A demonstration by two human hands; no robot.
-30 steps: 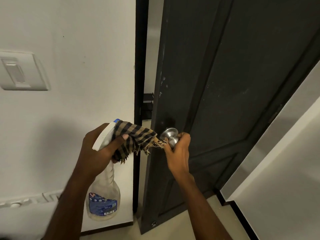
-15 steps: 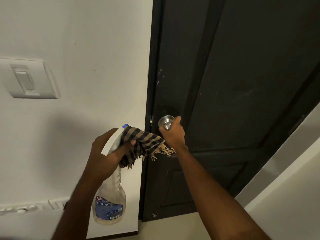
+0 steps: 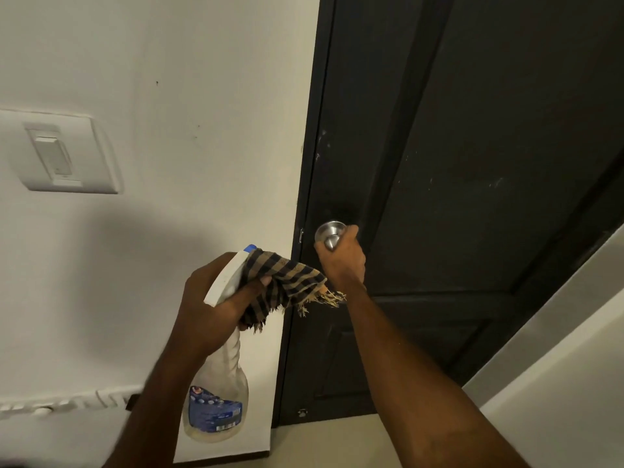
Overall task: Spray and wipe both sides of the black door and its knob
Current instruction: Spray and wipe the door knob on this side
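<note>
The black door fills the right half of the view and sits flush in its frame. My right hand grips the round silver knob on the door's left edge; most of the knob is hidden by my fingers. My left hand holds the neck of a clear spray bottle with a white trigger head, and pinches a brown-and-black checked cloth against it. The cloth's fringe hangs just under my right wrist.
A white wall lies left of the door, with a white light switch at mid height and a white cable strip low down. Beige floor shows below the door. A white wall angles in at the lower right.
The door has swung from ajar to closed against its frame, pulled by my right hand on the knob. My left hand has kept the bottle and cloth.
</note>
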